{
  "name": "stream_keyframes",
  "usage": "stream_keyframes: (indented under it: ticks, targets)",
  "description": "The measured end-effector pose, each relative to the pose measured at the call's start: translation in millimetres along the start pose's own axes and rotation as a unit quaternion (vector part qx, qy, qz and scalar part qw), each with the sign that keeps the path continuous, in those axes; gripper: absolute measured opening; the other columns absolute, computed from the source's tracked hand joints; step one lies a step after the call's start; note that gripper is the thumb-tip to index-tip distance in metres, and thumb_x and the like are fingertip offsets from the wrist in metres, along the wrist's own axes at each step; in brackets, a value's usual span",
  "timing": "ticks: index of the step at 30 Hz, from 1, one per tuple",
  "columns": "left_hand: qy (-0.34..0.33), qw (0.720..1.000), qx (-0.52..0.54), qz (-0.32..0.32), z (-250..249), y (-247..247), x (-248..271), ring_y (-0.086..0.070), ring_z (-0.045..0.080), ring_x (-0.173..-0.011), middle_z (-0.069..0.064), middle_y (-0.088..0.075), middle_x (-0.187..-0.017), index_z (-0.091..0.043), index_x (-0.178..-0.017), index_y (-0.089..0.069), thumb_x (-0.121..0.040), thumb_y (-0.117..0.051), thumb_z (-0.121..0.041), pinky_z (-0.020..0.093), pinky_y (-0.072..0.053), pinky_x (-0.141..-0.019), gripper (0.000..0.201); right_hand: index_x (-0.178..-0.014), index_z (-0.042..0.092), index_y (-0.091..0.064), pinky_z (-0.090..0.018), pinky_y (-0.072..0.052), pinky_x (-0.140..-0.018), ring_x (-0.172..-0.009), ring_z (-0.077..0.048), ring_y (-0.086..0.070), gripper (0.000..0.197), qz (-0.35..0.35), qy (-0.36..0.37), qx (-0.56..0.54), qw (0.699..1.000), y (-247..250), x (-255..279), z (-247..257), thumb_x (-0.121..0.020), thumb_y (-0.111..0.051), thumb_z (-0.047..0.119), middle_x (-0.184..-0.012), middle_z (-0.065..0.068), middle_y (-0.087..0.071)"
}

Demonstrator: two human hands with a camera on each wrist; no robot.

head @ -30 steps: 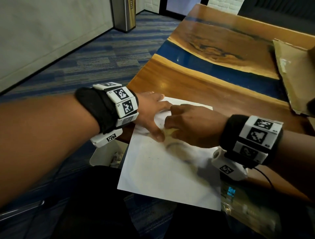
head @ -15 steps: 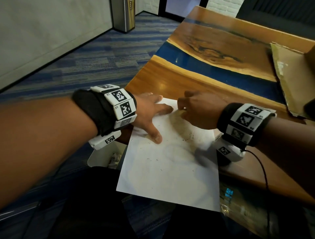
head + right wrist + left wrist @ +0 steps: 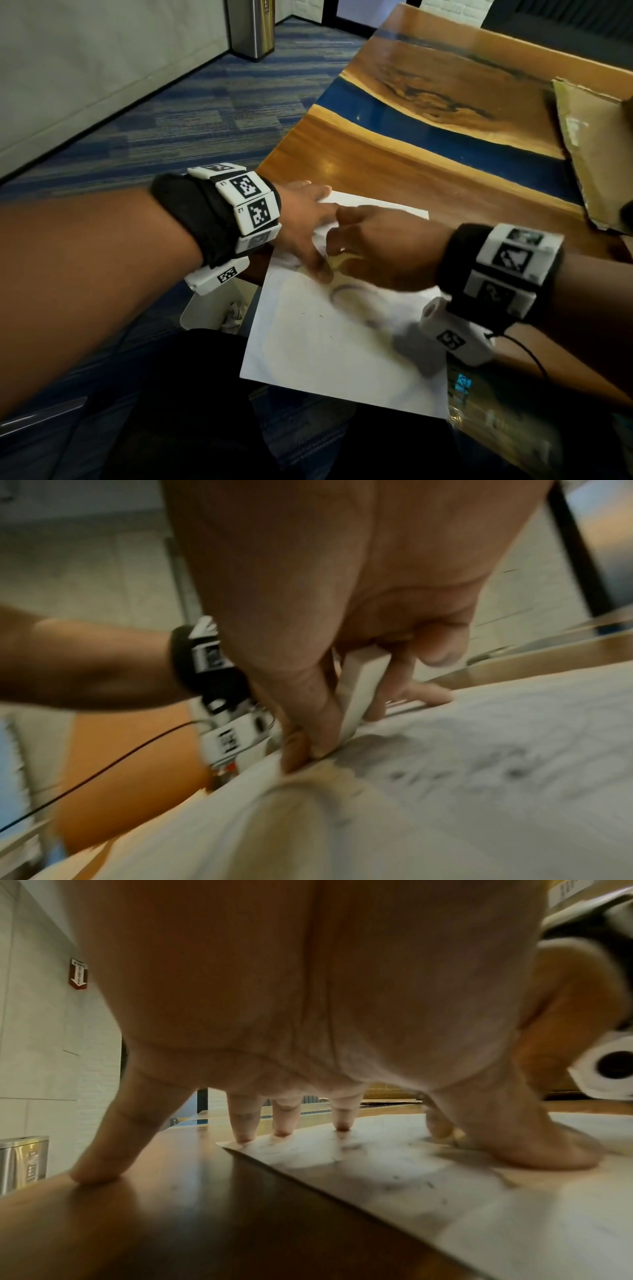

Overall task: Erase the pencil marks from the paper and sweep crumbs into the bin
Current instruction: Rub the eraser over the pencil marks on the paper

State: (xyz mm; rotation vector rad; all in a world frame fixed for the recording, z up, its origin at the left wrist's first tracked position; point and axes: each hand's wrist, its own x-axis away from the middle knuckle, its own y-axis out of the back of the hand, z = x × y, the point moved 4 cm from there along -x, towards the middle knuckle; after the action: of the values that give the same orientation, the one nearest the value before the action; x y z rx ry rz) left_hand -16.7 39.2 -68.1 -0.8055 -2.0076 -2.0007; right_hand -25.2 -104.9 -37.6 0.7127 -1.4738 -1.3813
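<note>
A white sheet of paper (image 3: 329,342) with faint grey pencil marks lies on the wooden table's near corner, overhanging the front edge. My left hand (image 3: 301,229) is spread flat, fingertips (image 3: 342,1125) pressing the sheet's far left corner and the little finger on bare wood. My right hand (image 3: 376,246) pinches a pale eraser (image 3: 359,693) between thumb and fingers, its lower edge on the paper beside the left thumb. Dark crumbs (image 3: 428,1184) speckle the sheet. A white bin (image 3: 212,311) with crumpled paper stands on the floor under the table's left edge.
The wooden table (image 3: 394,164) has a blue resin stripe running across it. A flattened cardboard piece (image 3: 596,150) lies at the far right. A steel floor bin (image 3: 251,27) stands by the far wall. A plastic-wrapped item (image 3: 496,421) lies at the near right.
My right hand has swept back from the sheet's far edge toward the left thumb with the eraser. The left hand has kept pressing the same corner.
</note>
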Motion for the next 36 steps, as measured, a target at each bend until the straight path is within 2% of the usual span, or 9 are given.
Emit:
stream_keyframes:
  ticks: [4, 9, 14, 18, 23, 27, 28, 32, 36]
  targets:
    - [0.003, 1.000, -0.010, -0.011, 0, -1, 3, 0.000, 0.028, -0.154, -0.002, 0.004, -0.168, -0.033, -0.159, 0.003, -0.056, -0.063, -0.089, 0.051, -0.014, -0.122, 0.136, -0.122, 0.023, -0.060, -0.031, -0.051, -0.077, -0.088, -0.015, -0.054, 0.028, -0.026, -0.164, 0.060, 0.984, 12, -11, -38, -0.097, -0.051, 0.034, -0.107, 0.004, -0.051]
    - [-0.006, 1.000, 0.013, -0.023, 1, -3, 2, 0.001, 0.029, -0.154, -0.003, 0.004, -0.168, -0.038, -0.157, -0.019, -0.053, -0.067, -0.090, 0.050, -0.013, -0.123, 0.125, -0.118, 0.026, -0.063, -0.025, -0.043, -0.078, -0.089, -0.010, -0.048, 0.023, -0.024, -0.016, -0.011, 1.000, 2, -18, 8, -0.097, -0.054, 0.031, -0.114, 0.006, -0.053]
    - [0.005, 1.000, -0.016, -0.011, -2, -1, 5, 0.004, 0.029, -0.154, 0.000, 0.007, -0.169, -0.034, -0.160, 0.003, -0.061, -0.061, -0.088, 0.051, -0.011, -0.121, 0.129, -0.123, 0.024, -0.057, -0.031, -0.047, -0.071, -0.087, -0.016, -0.049, 0.028, -0.027, -0.167, 0.073, 0.983, 10, -8, -40, -0.098, -0.052, 0.035, -0.107, 0.003, -0.048]
    - [0.002, 1.000, -0.012, 0.006, -3, 1, 5, 0.004, 0.031, -0.154, 0.001, 0.008, -0.168, -0.043, -0.157, -0.001, -0.059, -0.062, -0.089, 0.056, -0.013, -0.120, 0.124, -0.116, 0.026, -0.060, -0.034, -0.048, -0.079, -0.092, -0.016, -0.047, 0.022, 0.000, -0.002, 0.060, 0.998, 1, 6, -6, -0.095, -0.055, 0.033, -0.101, 0.006, -0.043]
    - [0.013, 0.999, -0.036, 0.013, -7, 4, 8, 0.004, 0.033, -0.153, 0.002, 0.008, -0.168, -0.048, -0.156, 0.004, -0.062, -0.059, -0.088, 0.056, -0.014, -0.119, 0.120, -0.125, 0.026, -0.055, -0.033, -0.047, -0.074, -0.089, -0.016, -0.046, 0.029, -0.027, -0.125, 0.090, 0.988, 9, 7, -35, -0.098, -0.052, 0.035, -0.103, 0.004, -0.044]
    - [0.004, 1.000, -0.027, 0.008, -7, 4, 8, 0.001, 0.034, -0.153, 0.004, 0.004, -0.168, -0.047, -0.155, -0.005, -0.060, -0.062, -0.089, 0.056, -0.017, -0.119, 0.119, -0.117, 0.030, -0.059, -0.030, -0.041, -0.079, -0.090, -0.014, -0.037, 0.023, 0.001, 0.035, 0.051, 0.998, 0, 11, 2, -0.094, -0.058, 0.032, -0.099, 0.010, -0.036]
    - [0.004, 0.999, -0.031, 0.010, -7, 4, 7, 0.001, 0.034, -0.153, 0.004, 0.004, -0.168, -0.047, -0.155, -0.003, -0.060, -0.061, -0.089, 0.057, -0.017, -0.119, 0.119, -0.118, 0.031, -0.060, -0.029, -0.041, -0.080, -0.092, -0.013, -0.039, 0.023, 0.013, 0.032, 0.042, 0.999, 0, 11, -1, -0.094, -0.058, 0.033, -0.100, 0.011, -0.037]
    - [0.012, 0.999, -0.045, 0.014, -8, 5, 10, 0.002, 0.033, -0.153, 0.004, 0.007, -0.168, -0.048, -0.156, 0.005, -0.064, -0.059, -0.087, 0.054, -0.014, -0.119, 0.118, -0.124, 0.027, -0.056, -0.037, -0.052, -0.080, -0.091, -0.015, -0.047, 0.029, -0.021, -0.121, 0.083, 0.989, 7, 9, -38, -0.097, -0.052, 0.035, -0.104, 0.005, -0.044]
    - [0.007, 0.999, -0.030, 0.012, -7, 5, 9, 0.001, 0.033, -0.153, 0.004, 0.005, -0.168, -0.048, -0.156, 0.001, -0.060, -0.061, -0.088, 0.053, -0.014, -0.120, 0.121, -0.118, 0.032, -0.059, -0.026, -0.038, -0.078, -0.093, -0.011, -0.037, 0.024, -0.007, 0.050, 0.036, 0.998, -5, 16, 3, -0.095, -0.056, 0.034, -0.101, 0.011, -0.034]
